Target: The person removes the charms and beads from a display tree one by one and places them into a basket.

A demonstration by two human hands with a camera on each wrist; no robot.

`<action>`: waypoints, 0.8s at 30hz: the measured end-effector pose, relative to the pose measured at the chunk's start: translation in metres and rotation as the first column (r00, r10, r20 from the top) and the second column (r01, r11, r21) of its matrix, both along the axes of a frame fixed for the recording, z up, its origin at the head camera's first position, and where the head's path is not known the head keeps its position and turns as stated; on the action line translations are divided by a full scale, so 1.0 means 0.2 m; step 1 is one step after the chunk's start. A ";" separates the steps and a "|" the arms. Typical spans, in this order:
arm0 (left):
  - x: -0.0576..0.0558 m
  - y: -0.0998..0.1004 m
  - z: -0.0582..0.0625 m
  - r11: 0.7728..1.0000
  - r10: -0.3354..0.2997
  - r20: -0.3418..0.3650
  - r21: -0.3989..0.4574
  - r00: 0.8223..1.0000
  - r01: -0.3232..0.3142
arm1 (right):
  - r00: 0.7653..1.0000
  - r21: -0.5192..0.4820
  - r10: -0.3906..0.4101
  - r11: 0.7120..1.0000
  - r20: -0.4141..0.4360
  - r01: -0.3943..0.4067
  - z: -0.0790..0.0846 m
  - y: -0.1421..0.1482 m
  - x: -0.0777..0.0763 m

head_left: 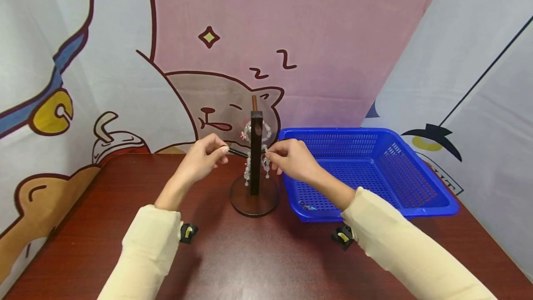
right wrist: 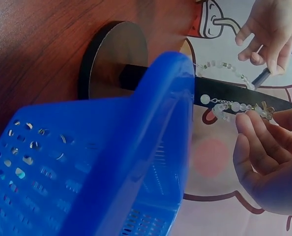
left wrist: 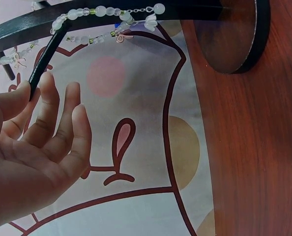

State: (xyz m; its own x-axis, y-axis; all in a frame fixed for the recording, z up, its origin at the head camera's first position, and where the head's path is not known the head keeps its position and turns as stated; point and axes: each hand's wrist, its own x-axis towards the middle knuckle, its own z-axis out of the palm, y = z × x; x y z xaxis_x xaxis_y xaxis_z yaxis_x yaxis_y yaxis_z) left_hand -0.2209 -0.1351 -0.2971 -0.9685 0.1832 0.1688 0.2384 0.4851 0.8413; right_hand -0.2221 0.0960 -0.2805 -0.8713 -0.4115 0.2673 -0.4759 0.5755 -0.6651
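Note:
A dark wooden bracelet stand (head_left: pixel 255 175) with a round base rises upright from the table. My left hand (head_left: pixel 201 159) pinches the outer end of its black crossbar (left wrist: pixel 46 56) between thumb and index finger, the other fingers loosely bent. A beaded bracelet (left wrist: pixel 101 11) with pale beads hangs on that bar's left side. On the right side of the post, my right hand (head_left: pixel 296 159) pinches another pale beaded bracelet (right wrist: pixel 237 106), which has a small metallic bow-like charm and a dangling bead. More beaded bracelets (head_left: pixel 268 130) hang higher on the stand.
A blue plastic basket (head_left: pixel 374 213) stands right of the stand, under my right forearm, with a few small shiny items (head_left: pixel 307 206) in its near left corner. Behind the reddish-brown table (head_left: pixel 233 254) hangs a cartoon-printed cloth (head_left: pixel 333 36).

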 end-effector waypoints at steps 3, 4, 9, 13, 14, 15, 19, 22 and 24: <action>0.00 0.00 0.00 1.000 0.000 0.001 -0.001 1.000 0.000 | 1.000 0.010 -0.009 1.000 0.005 0.009 0.01 0.01 0.00; 0.00 0.00 0.00 1.000 0.000 0.002 -0.001 1.000 0.000 | 1.000 0.010 -0.010 1.000 0.009 0.009 0.01 0.02 0.00; 0.00 0.00 0.01 1.000 0.001 0.004 -0.011 1.000 -0.001 | 0.999 0.011 -0.017 1.000 0.031 0.016 0.02 0.03 0.00; 0.00 0.00 0.01 1.000 0.006 0.005 -0.023 1.000 -0.005 | 0.999 0.019 -0.027 0.999 0.026 0.027 0.03 0.05 0.00; 0.00 0.00 0.01 1.000 0.007 0.006 -0.025 1.000 -0.007 | 0.999 0.022 -0.030 0.999 0.023 0.029 0.03 0.05 0.00; 0.01 0.00 0.01 1.000 0.008 0.006 -0.026 1.000 -0.008 | 0.999 0.023 -0.032 0.999 0.023 0.031 0.04 0.06 0.00; 0.00 0.00 0.01 1.000 0.015 0.011 -0.028 1.000 -0.015 | 0.999 0.023 -0.036 0.999 0.032 0.035 0.06 0.08 0.00; 0.00 0.00 0.01 0.999 0.015 0.010 -0.029 1.000 -0.015 | 0.999 0.032 -0.037 0.999 0.030 0.036 0.07 0.09 0.01; 0.00 0.00 0.01 1.000 0.012 0.011 -0.028 1.000 -0.012 | 0.999 0.040 -0.039 0.998 0.023 0.038 0.08 0.10 0.01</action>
